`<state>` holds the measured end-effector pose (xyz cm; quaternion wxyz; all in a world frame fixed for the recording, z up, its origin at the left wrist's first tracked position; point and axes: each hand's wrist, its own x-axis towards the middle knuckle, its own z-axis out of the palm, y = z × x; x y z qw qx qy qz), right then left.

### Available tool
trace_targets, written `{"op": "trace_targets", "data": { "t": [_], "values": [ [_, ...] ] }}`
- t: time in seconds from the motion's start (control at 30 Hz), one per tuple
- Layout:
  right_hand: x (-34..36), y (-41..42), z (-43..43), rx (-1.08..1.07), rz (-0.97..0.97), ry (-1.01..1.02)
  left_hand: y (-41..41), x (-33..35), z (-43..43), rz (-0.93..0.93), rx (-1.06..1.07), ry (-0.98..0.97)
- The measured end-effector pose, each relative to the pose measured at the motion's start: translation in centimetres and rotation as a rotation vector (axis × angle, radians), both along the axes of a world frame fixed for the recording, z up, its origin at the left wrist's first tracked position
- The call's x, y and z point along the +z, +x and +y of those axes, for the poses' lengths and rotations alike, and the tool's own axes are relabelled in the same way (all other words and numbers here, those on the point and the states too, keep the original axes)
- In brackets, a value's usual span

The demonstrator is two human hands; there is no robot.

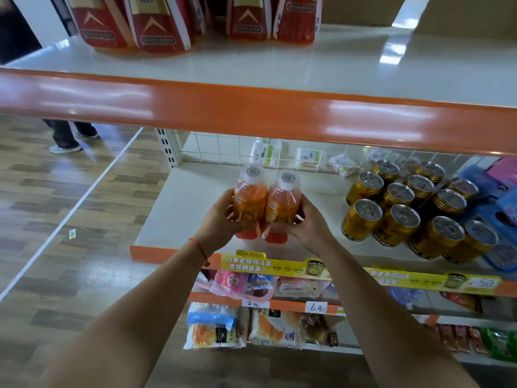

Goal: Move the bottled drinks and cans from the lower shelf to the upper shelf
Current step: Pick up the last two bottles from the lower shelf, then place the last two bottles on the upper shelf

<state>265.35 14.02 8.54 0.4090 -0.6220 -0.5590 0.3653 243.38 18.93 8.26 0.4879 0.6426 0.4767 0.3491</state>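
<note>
Left hand (221, 219) curls round the left bottle (249, 203) and right hand (305, 222) round the right bottle (282, 205), pushed together so both can probably lift at once.

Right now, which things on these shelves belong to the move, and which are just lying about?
Job: two white-capped orange plastic drink bottles, one gripped in the left hand, one in the right hand; gold metal cans; cream lower shelf; cream upper shelf.
Lying about: red pouches; blue packets; bagged snacks below.

Red bags (156, 26) stand up top; snack packets (215, 326) sit under a yellow strip (277, 266).
</note>
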Motion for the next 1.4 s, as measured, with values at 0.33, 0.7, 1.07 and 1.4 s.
{"op": "trace_targets", "data": {
  "t": [0.33,0.7,1.07,1.4],
  "values": [
    [7.1,-0.9,-7.5,0.075,-0.020,0.062,-1.6,5.3,-8.1,-0.095,0.001,0.104],
    [20.5,-0.8,-15.7,0.089,-0.060,0.216,-1.7,16.9,-14.4,-0.151,-0.131,0.324],
    [31.1,-1.1,-14.8,0.138,-0.028,0.506,-0.9,27.5,-12.7,-0.279,-0.201,0.542],
    [38.5,-0.4,-4.5,0.014,-0.001,0.577,0.8,36.2,-5.1,-0.371,-0.075,0.539]
  ]
}}
